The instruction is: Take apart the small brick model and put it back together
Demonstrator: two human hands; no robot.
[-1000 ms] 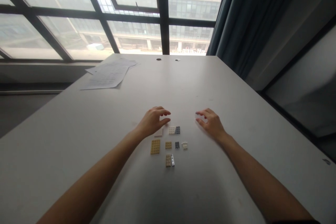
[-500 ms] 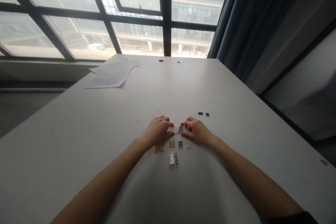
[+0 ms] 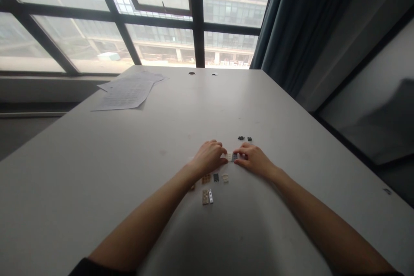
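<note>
Both hands meet over a small joined plate (image 3: pixel 231 156), half cream and half dark grey, lying on the white table (image 3: pixel 97 159). My left hand (image 3: pixel 209 158) pinches its cream end. My right hand (image 3: pixel 253 158) pinches its dark end. Just nearer me lie a tan square plate (image 3: pixel 206 178), a dark grey small plate (image 3: pixel 215 177) and a white small piece (image 3: pixel 225 177). Nearer still sits a tan and white pair of plates (image 3: pixel 207 196). My left wrist hides most of another tan plate (image 3: pixel 192 187).
Two tiny dark pieces (image 3: pixel 245 138) lie just beyond my right hand. Printed sheets of paper (image 3: pixel 126 92) rest at the table's far left, near two cable holes (image 3: pixel 191 73). A window and a dark curtain (image 3: pixel 291 26) stand behind the table.
My right hand left the two tiny dark pieces and came in to the joined plate. Both hands then slid the plate a little to the right, holding it between them.
</note>
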